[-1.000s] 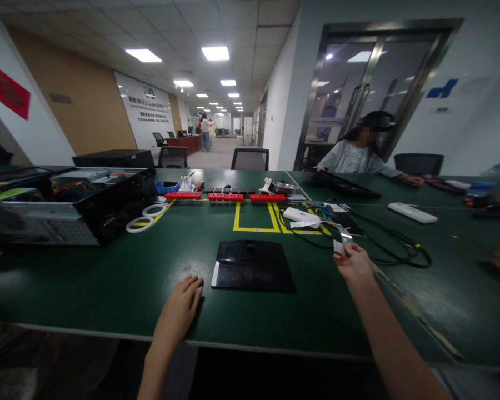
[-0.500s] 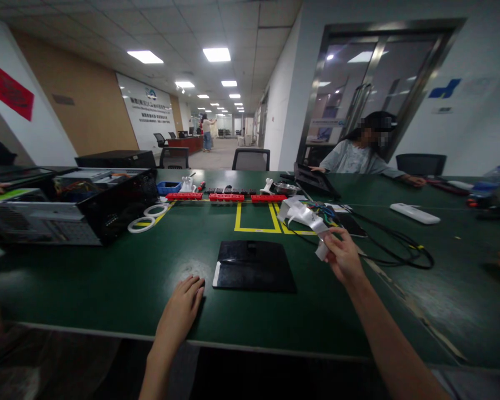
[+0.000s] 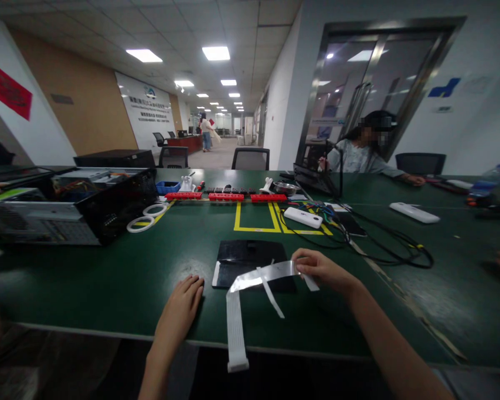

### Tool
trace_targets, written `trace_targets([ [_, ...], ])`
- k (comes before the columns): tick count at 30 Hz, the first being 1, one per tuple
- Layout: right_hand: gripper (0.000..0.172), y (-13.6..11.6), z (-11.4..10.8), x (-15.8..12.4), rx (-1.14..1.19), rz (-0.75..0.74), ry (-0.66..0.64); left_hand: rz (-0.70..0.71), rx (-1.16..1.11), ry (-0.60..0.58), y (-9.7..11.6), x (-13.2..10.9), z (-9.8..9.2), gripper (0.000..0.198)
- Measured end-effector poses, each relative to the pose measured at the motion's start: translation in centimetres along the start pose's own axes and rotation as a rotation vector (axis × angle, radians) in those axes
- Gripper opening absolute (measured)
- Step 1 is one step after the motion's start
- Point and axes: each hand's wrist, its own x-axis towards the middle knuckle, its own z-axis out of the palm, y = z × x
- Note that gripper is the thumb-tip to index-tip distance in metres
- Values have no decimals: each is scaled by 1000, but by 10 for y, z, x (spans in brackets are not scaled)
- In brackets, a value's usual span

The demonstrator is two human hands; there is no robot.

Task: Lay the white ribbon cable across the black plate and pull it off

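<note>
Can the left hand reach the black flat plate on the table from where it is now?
Probably yes. The left hand lies flat on the green table just beside the black plate, nothing between them. Only the white ribbon cable, held by the right hand, crosses the plate's near edge.

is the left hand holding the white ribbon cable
No, the left hand lies flat on the green table; only the right hand pinches the ribbon cable.

Grey ribbon cable (image 3: 234,325), bent: upper run over black plate (image 3: 241,255), connector end dangling past table (image 3: 108,278) edge.
</note>
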Motion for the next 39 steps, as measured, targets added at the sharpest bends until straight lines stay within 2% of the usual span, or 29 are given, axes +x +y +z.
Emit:
trace_targets([
  [5, 34, 12, 8, 15, -192, 54, -56, -13, 9, -4, 2, 0, -2, 34],
  [14, 33, 17, 15, 24, -342, 59, 44, 16, 62, -5, 2, 4, -3, 31],
  [17, 31, 18, 16, 25, -366, 70, 69, 65, 67, 8, 14, 8, -7, 32],
  [20, 28, 18, 18, 26, -376, 83, 81, 163, 48, 6, 38, 14, -9, 33],
  [24, 26, 19, 18, 27, -388, 79, 94, 311, 39, -60, 74, 24, -4, 34],
  [27, 26, 20, 17, 28, -397, 70, 94, 341, 74, -123, 91, 31, 3, 39],
  [33, 27, 20, 16, 27, -404, 67, 91, 323, 94, -196, 95, 36, 16, 43],
  [39, 27, 21, 17, 27, -396, 40, 98, 292, 63, -246, 95, 35, 19, 45],
])
